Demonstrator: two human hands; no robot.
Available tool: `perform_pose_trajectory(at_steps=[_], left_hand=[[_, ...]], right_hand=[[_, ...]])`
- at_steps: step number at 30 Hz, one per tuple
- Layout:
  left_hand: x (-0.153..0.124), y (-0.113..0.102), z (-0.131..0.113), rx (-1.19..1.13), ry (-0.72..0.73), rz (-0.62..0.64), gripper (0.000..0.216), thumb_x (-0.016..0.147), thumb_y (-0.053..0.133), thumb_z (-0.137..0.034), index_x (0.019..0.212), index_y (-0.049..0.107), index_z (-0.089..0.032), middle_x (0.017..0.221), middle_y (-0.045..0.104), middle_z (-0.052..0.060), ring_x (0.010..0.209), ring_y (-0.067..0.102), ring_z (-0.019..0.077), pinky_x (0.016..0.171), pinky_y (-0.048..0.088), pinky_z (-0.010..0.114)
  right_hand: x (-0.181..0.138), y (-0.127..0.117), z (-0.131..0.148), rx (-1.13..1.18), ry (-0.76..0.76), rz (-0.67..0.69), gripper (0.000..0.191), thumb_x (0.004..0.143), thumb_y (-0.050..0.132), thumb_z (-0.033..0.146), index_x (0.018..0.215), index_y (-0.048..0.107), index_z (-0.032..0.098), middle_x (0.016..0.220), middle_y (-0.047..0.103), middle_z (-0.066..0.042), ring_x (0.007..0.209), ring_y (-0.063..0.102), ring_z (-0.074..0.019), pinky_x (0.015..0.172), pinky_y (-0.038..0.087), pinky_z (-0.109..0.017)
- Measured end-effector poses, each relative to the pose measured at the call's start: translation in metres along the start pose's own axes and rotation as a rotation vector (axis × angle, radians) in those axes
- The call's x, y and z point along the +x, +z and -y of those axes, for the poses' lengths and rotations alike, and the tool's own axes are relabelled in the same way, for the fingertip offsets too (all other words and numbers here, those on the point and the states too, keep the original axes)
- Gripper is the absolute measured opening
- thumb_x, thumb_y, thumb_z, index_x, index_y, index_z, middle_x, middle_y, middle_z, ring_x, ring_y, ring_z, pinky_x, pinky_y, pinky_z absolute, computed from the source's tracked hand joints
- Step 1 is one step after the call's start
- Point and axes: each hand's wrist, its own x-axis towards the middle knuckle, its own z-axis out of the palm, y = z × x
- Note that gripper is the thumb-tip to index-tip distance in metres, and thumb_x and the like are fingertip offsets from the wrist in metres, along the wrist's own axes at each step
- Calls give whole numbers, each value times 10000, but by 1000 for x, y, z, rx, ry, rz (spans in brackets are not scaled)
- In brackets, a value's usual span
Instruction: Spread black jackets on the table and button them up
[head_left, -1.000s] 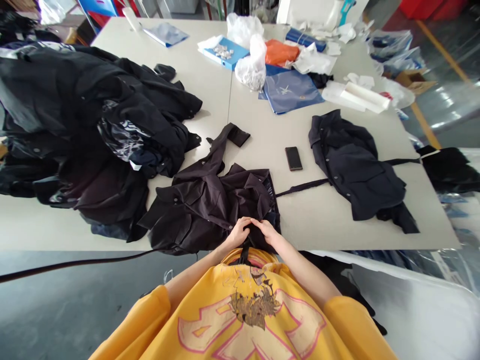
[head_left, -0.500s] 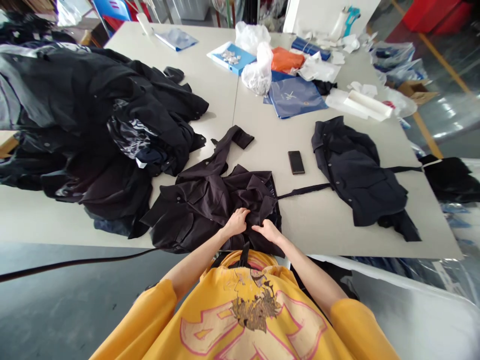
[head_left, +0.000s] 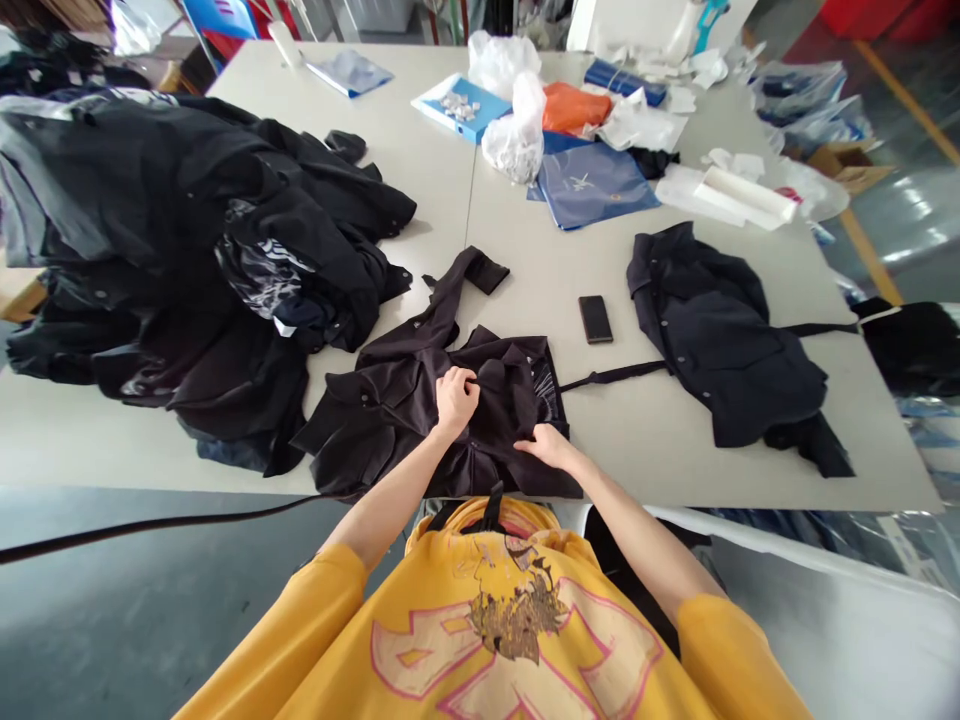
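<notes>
The black button-front shirt point(head_left: 495, 465) lies crumpled at my 12 o'clock, on the near edge of the white table point(head_left: 622, 430). My left hand point(head_left: 456, 400) is curled, gripping a fold of the cloth, while my right hand point(head_left: 547, 447) rests open on the shirt. A phone point(head_left: 595, 319) lies at 1 o'clock, a second dark shirt point(head_left: 720, 345) at 2 o'clock, and a heap of dark garments point(head_left: 187, 250) at 10 o'clock.

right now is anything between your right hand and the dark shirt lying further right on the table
Yes, one low thing: a flat dark strap runs across the white table from the black shirt under the right hand toward the dark shirt. The phone lies farther up, off that line.
</notes>
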Motion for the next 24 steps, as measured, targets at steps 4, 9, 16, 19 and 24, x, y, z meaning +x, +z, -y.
perform_pose_trajectory(at_steps=[4, 9, 16, 19, 24], left_hand=[[9, 1, -33, -41, 95, 118, 303, 874, 521, -58, 1091, 670, -209, 1174, 666, 102, 1123, 620, 263, 992, 468, 393], [23, 42, -76, 24, -69, 556, 521, 879, 674, -533, 1197, 638, -122, 1086, 726, 201, 1046, 696, 356, 912, 524, 440], [20, 73, -91, -113, -28, 674, 134, 864, 625, -273, 851, 692, -158, 891, 754, 120, 897, 728, 254, 804, 543, 320], [24, 64, -103, -656, -40, 433, 306, 1004, 410, -344, 895, 629, -160, 842, 734, 86, 796, 708, 191, 776, 550, 302], [10, 52, -100, -1055, -6, 210, 173, 969, 443, -243, 969, 601, -176, 984, 720, 82, 896, 692, 176, 866, 547, 318]], right_hand=[[10, 6, -14, -107, 102, 18, 235, 881, 748, 346, 793, 717, 130, 883, 745, -153, 841, 685, -263, 750, 441, -293], [4, 29, 7, -199, -15, 70, 297, 917, 709, 421, 842, 753, 136, 933, 754, -198, 935, 708, -329, 859, 473, -348], [0, 38, 4, -117, -27, 81, 291, 912, 700, 430, 849, 762, 153, 925, 761, -179, 902, 707, -316, 859, 501, -355], [2, 32, -18, 9, 12, 26, 241, 904, 702, 377, 918, 762, 144, 974, 766, -158, 934, 701, -298, 887, 495, -343], [17, 21, -52, 283, 78, -29, 179, 864, 686, 276, 958, 754, 140, 989, 763, -95, 929, 691, -251, 908, 499, -325]])
